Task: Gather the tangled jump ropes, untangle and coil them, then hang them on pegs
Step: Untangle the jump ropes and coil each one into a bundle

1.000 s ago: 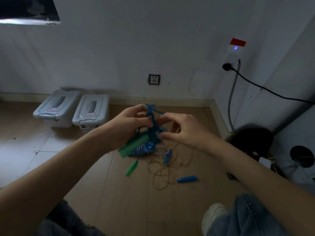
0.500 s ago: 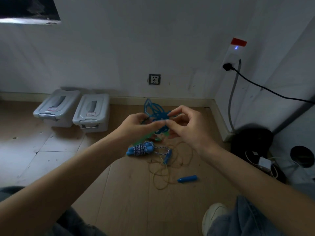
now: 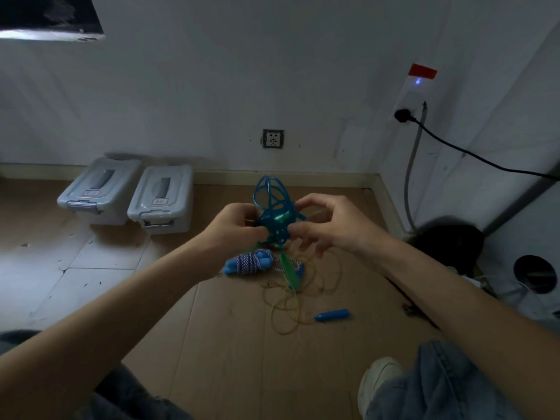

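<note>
I hold a tangled blue plastic jump rope (image 3: pixel 274 207) in the air between both hands, its loops sticking up above my fingers. My left hand (image 3: pixel 235 227) grips the tangle from the left. My right hand (image 3: pixel 325 222) pinches it from the right with thumb and fingers. A green handle (image 3: pixel 286 265) dangles below the tangle. On the wooden floor beneath lie a coiled blue-and-white braided rope with blue handles (image 3: pixel 250 262), a loose thin yellowish cord (image 3: pixel 291 298) and a separate blue handle (image 3: pixel 331 315).
Two grey lidded storage boxes (image 3: pixel 130 194) stand against the back wall at left. A wall socket (image 3: pixel 273 138) is straight ahead. A black cable (image 3: pixel 472 156) runs from a power strip on the right wall. Dark gear (image 3: pixel 448 244) crowds the right corner. My shoe (image 3: pixel 378 386) is at lower right.
Both hands have lifted the blue tangle slightly higher and turned it, so its loops now stand upright. The green handle has slipped from my left hand and now hangs below.
</note>
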